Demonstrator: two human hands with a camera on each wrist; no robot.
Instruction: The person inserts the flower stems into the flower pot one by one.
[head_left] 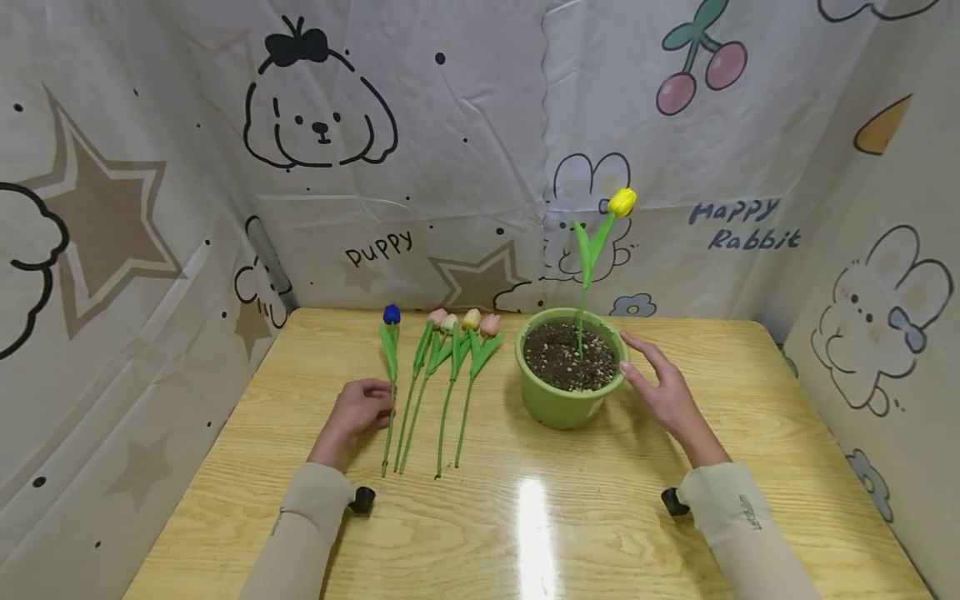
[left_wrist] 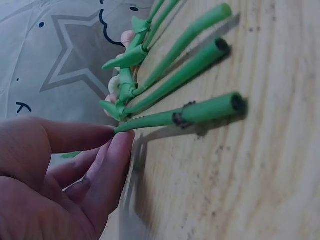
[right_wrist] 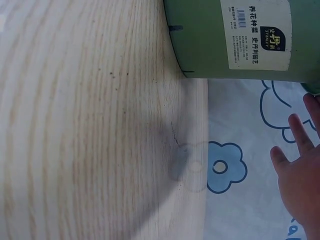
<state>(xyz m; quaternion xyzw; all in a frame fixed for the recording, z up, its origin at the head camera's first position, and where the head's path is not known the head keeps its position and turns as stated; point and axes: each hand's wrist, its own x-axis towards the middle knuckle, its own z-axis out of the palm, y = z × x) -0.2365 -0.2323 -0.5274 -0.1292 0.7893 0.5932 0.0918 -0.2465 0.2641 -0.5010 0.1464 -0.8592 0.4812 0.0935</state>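
Note:
An artificial blue tulip (head_left: 392, 315) lies leftmost on the table, and my left hand (head_left: 362, 408) pinches its green stem (left_wrist: 210, 110) between thumb and forefinger. Dark soil crumbs cling near the stem's cut end in the left wrist view. Beside it lie several pink, white and pale yellow tulips (head_left: 453, 362) in a row. A green pot (head_left: 558, 408) of dark soil (head_left: 551, 354) holds an upright yellow tulip (head_left: 622, 202). At the pot's right rim is my right hand (head_left: 667, 400), fingers extended; in the right wrist view its spread fingers (right_wrist: 300, 135) show beside the pot.
The wooden table (head_left: 450, 542) runs back to a printed curtain (head_left: 465, 108), which also hangs along both sides. A white label (right_wrist: 257, 35) is on the pot's side. Small black camera mounts (head_left: 362, 500) sit at both wrists. Soil specks dot the tabletop.

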